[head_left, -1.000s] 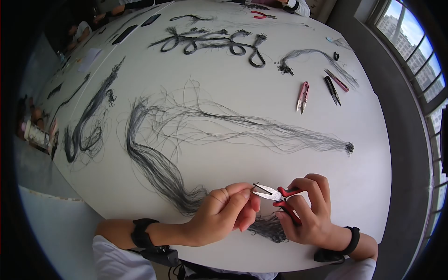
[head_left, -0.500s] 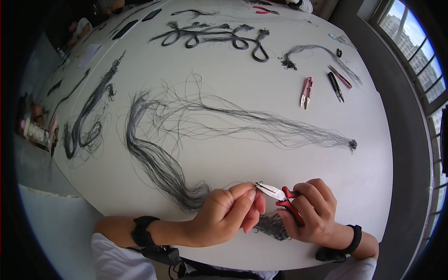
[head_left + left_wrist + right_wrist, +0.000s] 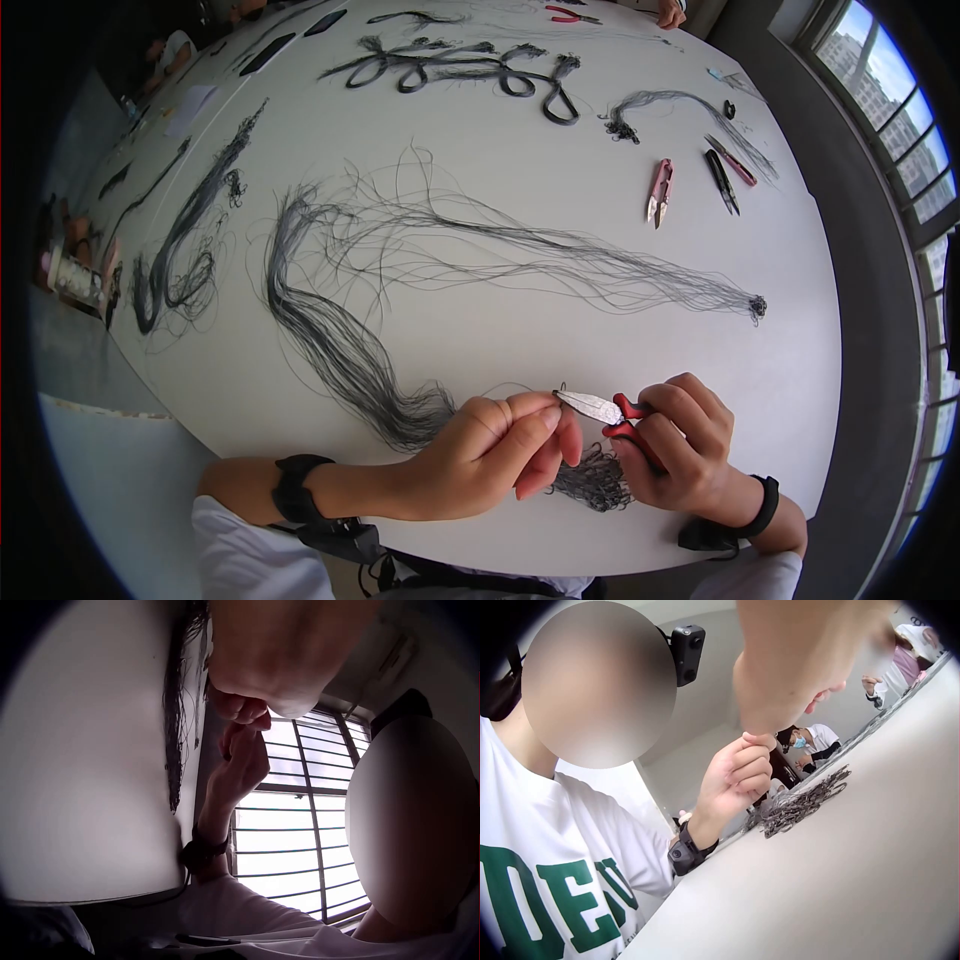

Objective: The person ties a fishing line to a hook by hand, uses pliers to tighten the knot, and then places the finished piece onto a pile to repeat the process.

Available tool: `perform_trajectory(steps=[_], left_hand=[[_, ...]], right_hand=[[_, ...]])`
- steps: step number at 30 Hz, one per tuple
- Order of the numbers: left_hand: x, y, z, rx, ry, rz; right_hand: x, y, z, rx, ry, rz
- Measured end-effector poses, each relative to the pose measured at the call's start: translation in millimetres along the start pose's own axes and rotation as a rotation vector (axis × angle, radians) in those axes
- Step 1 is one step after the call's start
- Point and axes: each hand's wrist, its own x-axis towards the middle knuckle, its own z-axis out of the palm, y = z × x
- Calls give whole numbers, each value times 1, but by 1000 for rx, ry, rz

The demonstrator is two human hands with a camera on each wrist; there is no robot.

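Observation:
My right hand grips red-handled pliers near the table's front edge. Their metal nose points left and meets my left hand's fingertips. My left hand pinches thumb and forefinger together at that nose, seemingly on a fine dark thread too thin to make out. A long bundle of dark grey threads runs from the table's middle down under my left hand. Its frayed end lies between my two hands. The left wrist view shows the threads on the white table and my right hand.
Pink snips and two slim cutters lie at the right rear. Looped thread bundles lie at the back, and another bundle at the left. Red pliers lie far back. Windows line the right side.
The pliers' jaws stood slightly apart a second ago; they now lie together against my left fingertips. Both hands have drifted a little right and toward me.

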Motion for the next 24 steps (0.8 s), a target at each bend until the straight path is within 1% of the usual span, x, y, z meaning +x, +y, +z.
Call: perform_trajectory(steps=[5, 12, 16, 20, 22, 23, 24], left_hand=[[-1, 3, -1, 2, -4, -18], [-3, 4, 7, 23, 79, 6], [-3, 3, 8, 40, 101, 30], [-3, 3, 9, 43, 129, 9], [-3, 2, 9, 46, 137, 31], [-5, 1, 11, 45, 136, 27], [-11, -1, 15, 160, 97, 161]], right_hand=[[2, 2, 1, 23, 11, 4], [3, 3, 2, 116, 3, 56], [4, 2, 3, 81, 12, 42], [4, 2, 2, 72, -7, 43], [4, 3, 3, 75, -19, 44], [4, 3, 4, 65, 27, 104], [5, 5, 6, 53, 74, 162]])
